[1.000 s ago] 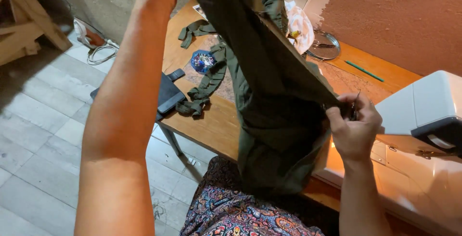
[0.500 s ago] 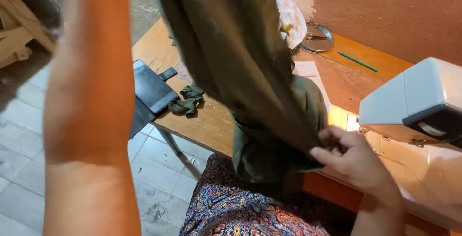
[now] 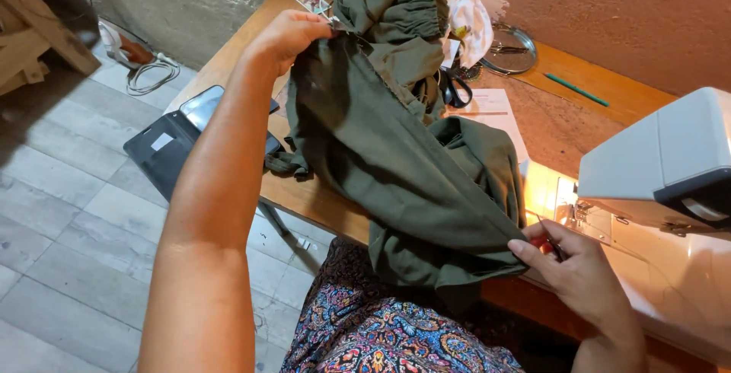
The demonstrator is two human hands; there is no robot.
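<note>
Olive garment (image 3: 396,167) between two hands (image 3: 285,38).

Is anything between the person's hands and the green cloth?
Nothing visible. The left hand grips the olive green garment at its top edge; the right hand pinches its lower edge beside the sewing machine.

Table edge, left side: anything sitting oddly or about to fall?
Yes. The open phone case with its phone hangs well past the edge of the wooden table, over the tiled floor. The left hand and right hand stretch the green garment just beside it.
</note>
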